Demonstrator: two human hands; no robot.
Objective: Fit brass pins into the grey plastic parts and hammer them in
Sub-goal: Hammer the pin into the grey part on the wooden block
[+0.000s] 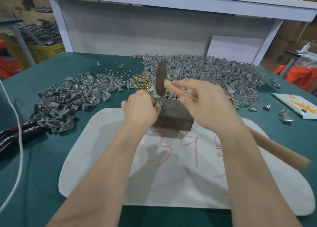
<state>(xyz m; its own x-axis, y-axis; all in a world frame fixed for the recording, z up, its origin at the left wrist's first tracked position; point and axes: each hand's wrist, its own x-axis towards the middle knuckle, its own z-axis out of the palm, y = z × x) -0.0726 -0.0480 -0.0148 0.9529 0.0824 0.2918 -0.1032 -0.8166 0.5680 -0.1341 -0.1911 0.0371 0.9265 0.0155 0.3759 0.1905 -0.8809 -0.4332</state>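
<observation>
The left hand [139,109] pinches one grey part [158,103] in its fingers on the dark block [175,118], mid tabletop [42,166]. The right hand [209,104] has its fingers wrapped round the hammer [161,80], lifted above. Loose brass pins [140,81] and heaps of grey parts [205,73] by the far edge mean lots is probably left. The part's pin is hidden, and the hammer is blurry.

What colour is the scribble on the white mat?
Red marks on the white mat, seen clearly in the head view.
</observation>
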